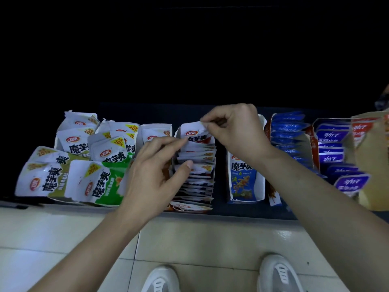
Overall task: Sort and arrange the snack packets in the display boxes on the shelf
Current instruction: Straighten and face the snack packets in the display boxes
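Head view: the middle display box point(214, 178) is seen on the dark shelf point(242, 210), filled with a row of packets point(200, 183) set upright. The white-red rear packet point(194, 131) is pinched at its top edge by the right hand point(233, 131). The row is gripped between the curled fingers and thumb of the left hand point(155, 171). Green-white packets point(105, 186) are heaped just to the left.

Hands: left hand point(155, 165) and right hand point(233, 131) were bare.
Forearms: forearms point(94, 245) were bare up to the frame edge.
Shoes: pale grey-white trainers point(161, 280) with slotted uppers.

packets point(197, 165) in box point(213, 182) on shelf point(242, 209)
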The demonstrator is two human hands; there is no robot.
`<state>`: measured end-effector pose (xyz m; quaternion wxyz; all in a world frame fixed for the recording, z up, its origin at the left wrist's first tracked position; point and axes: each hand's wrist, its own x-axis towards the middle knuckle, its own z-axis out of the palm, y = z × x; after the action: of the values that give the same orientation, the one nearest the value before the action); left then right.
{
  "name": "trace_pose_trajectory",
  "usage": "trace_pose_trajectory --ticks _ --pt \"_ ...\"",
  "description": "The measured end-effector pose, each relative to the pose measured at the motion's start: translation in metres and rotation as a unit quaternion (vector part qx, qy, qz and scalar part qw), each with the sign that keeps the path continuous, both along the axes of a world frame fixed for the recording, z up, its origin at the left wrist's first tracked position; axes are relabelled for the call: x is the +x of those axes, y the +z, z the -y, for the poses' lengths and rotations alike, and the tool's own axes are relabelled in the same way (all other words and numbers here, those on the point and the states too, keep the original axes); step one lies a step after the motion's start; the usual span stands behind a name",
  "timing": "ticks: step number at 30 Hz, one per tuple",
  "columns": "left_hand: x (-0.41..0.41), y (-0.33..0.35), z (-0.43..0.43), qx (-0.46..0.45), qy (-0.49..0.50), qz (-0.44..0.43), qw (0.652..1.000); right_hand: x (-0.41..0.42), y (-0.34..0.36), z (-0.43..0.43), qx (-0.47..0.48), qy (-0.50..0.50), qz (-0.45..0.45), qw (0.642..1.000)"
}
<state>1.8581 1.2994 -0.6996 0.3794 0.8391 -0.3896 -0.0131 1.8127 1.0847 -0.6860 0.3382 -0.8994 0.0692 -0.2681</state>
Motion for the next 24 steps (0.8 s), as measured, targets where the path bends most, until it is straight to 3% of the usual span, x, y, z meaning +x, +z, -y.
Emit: trace_pose_trajectory --ticks 7,13,21,24 --pt "0.002 0.010 0.001 -0.095 0.042 -0.085 0.991 -0.007 0.011 0.002 0.057 -0.014 0.043 0.997" --pt "0.021 0.017 0.018 -0.059 -0.031 -0.147 0.987 -0.010 0.037 0.004 0.080 -0.037 0.124 0.988" --pt "0.056 0.013 0.041 -0.043 0.012 -0.030 0.999 -0.011 0.042 0.005 0.030 -0.033 0.137 0.990" --pt "0.060 0.014 0.046 -0.036 0.001 -0.038 0.999 -0.009 0.041 0.008 0.021 -0.033 0.143 0.989"
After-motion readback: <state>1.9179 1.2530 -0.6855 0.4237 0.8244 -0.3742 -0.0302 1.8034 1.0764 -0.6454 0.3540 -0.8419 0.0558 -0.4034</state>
